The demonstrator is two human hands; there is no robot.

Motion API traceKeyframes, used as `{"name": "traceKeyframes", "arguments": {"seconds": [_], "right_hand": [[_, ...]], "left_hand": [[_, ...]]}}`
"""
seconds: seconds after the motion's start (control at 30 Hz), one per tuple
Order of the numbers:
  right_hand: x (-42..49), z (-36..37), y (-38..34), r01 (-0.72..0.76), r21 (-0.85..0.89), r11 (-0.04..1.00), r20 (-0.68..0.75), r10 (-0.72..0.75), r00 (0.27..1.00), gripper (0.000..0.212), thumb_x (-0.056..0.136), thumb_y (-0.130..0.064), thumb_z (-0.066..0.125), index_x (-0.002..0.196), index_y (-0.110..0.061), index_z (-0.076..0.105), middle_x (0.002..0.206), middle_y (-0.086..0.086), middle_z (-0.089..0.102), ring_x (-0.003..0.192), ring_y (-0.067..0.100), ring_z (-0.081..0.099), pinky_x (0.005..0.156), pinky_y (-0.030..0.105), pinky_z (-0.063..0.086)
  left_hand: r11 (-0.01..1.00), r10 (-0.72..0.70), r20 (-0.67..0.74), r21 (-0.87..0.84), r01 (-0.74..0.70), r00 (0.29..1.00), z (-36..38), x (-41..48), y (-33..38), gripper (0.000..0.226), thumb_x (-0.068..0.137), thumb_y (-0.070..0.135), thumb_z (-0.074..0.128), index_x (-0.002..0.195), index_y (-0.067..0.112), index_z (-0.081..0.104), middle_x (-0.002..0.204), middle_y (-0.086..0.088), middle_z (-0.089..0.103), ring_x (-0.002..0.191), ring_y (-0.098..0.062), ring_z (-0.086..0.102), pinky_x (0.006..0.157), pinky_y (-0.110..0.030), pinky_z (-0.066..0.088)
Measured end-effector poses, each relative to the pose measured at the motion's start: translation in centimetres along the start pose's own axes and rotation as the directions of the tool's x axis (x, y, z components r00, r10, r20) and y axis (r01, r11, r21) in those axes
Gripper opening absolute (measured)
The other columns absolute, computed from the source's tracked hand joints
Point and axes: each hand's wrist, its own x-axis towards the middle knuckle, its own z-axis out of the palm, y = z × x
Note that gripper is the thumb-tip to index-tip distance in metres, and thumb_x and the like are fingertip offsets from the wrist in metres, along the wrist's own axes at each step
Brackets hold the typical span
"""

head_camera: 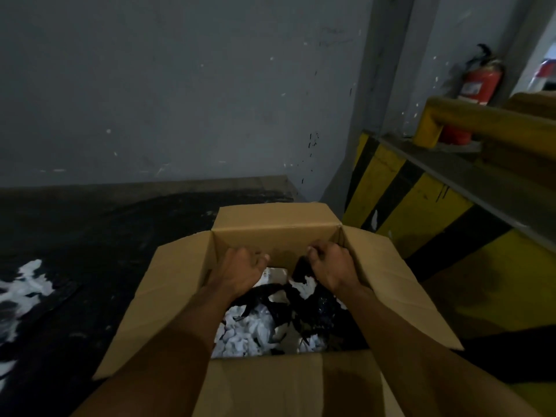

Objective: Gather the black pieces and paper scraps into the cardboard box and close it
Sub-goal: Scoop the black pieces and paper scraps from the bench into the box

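Note:
An open cardboard box (pixel 270 227) stands on the dark floor with its flaps spread outward. Inside it lie white paper scraps (pixel 243 332) mixed with black pieces (pixel 301 311). Both my hands reach into the box near its far wall. My left hand (pixel 240 272) has its fingers curled downward, and whatever is under them is hidden. My right hand (pixel 331 266) grips a clump of black pieces (pixel 301 269) that hangs below its thumb. More white paper scraps (pixel 24 284) lie on the floor to the far left.
A grey wall (pixel 180 100) rises behind the box. To the right runs a yellow and black striped barrier (pixel 421 206) with a yellow rail (pixel 496 121). A red fire extinguisher (pixel 478 85) hangs behind it. The floor (pixel 90 236) is dark and glossy.

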Motion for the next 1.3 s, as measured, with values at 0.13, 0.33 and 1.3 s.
{"name": "traceKeyframes", "arguments": {"seconds": [0.13,0.33,1.3], "right_hand": [[-0.7,-1.0,-1.3,0.039,0.030,0.999,-0.039,-0.038,0.999,0.031,0.097,-0.038,0.047,0.109,-0.019,0.068,0.101,0.011,0.071,0.095,0.031,0.064,0.075,0.030,0.048],[-2.5,0.2,-5.4,0.161,0.071,0.984,-0.017,-0.161,0.987,0.037,0.096,-0.046,0.045,0.117,-0.021,0.063,0.110,0.006,0.068,0.099,0.027,0.062,0.081,0.033,0.049],[-28.9,32.8,-41.6,0.525,0.338,0.781,0.350,-0.622,0.700,0.031,0.091,-0.040,0.057,0.116,-0.021,0.061,0.118,0.006,0.056,0.103,0.024,0.060,0.087,0.033,0.049]], "left_hand": [[0.998,0.009,-0.091,0.057,-0.004,0.996,-1.9,-1.5,0.6,0.038,0.093,0.049,0.045,0.113,0.025,0.067,0.094,0.000,0.071,0.079,-0.012,0.062,0.076,-0.030,0.051],[0.994,-0.030,-0.290,0.095,0.060,0.957,-5.9,-6.8,0.4,0.046,0.092,0.046,0.053,0.129,0.020,0.056,0.129,-0.005,0.058,0.114,-0.021,0.055,0.096,-0.036,0.046],[0.787,-0.512,-0.563,-0.003,0.617,0.649,-26.7,-44.8,-34.2,0.042,0.091,0.039,0.056,0.131,0.027,0.052,0.127,-0.006,0.054,0.109,-0.020,0.056,0.091,-0.035,0.047]]}}
